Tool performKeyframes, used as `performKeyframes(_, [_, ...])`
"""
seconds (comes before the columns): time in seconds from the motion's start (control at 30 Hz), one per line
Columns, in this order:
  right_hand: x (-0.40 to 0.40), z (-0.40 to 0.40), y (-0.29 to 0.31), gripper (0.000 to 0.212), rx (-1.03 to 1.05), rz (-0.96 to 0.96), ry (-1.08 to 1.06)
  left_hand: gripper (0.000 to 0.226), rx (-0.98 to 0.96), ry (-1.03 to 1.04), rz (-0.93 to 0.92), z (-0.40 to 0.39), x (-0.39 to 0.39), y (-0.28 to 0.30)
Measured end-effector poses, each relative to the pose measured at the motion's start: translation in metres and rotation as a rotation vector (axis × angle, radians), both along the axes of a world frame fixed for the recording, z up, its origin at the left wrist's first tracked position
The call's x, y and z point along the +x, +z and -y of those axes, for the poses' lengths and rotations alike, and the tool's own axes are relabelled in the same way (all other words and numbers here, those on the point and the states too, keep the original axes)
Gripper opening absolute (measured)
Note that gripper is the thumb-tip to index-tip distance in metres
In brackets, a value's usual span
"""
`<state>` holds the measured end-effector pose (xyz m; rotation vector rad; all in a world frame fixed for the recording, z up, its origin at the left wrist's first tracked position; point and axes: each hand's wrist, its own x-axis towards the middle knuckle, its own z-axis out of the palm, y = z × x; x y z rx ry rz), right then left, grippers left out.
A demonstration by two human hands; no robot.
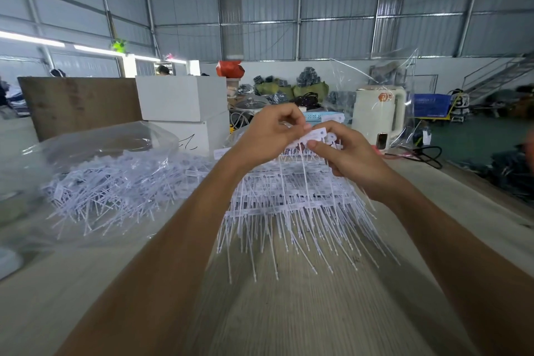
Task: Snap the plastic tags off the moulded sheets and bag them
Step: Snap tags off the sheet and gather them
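Bare forearms reach over pale wood-grain counter point(289, 312); left hand point(268, 130) and right hand point(346, 153) both pinch thin white moulded plastic tag strip point(313, 136) above stacked sheets point(289, 205)—bend sharply at joint, drop into clear bag point(95, 153) at left.

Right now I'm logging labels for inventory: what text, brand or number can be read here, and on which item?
None is legible.
White box: black handwritten scrawl, unreadable.
Cream kettle: orange sticker, too blurred.
Tags held by both hands: no readable print.
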<state>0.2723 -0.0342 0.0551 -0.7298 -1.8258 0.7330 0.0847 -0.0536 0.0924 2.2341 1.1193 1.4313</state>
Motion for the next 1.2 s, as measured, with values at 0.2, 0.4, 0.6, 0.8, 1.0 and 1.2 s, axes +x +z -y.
performKeyframes(0.2, [-0.001, -0.001, -0.001, 0.012, -0.054, -0.022, -0.034, 0.018, 0.024, 0.115, 0.064, -0.004, 0.002, -0.001])
performKeyframes(0.4, [0.003, -0.004, -0.001, 0.013, -0.108, -0.059, -0.029, 0.008, -0.052, 0.077, -0.064, -0.009, -0.008, -0.004])
performKeyframes(0.6, [0.008, -0.003, 0.001, 0.016, -0.205, -0.011, 0.073, 0.014, -0.052, 0.092, -0.093, -0.009, -0.002, -0.006])
performKeyframes(0.8, [0.007, -0.001, -0.002, 0.025, -0.197, 0.069, 0.045, 0.04, 0.016, 0.186, -0.114, -0.008, -0.003, -0.007])
performKeyframes(1.0, [0.01, -0.008, -0.001, 0.019, -0.193, -0.007, 0.059, 0.024, -0.075, 0.106, -0.245, -0.012, -0.01, -0.01])
performKeyframes(1.2, [0.011, -0.01, -0.003, 0.011, -0.167, -0.051, 0.031, 0.027, -0.122, 0.111, -0.255, -0.014, -0.008, -0.014])
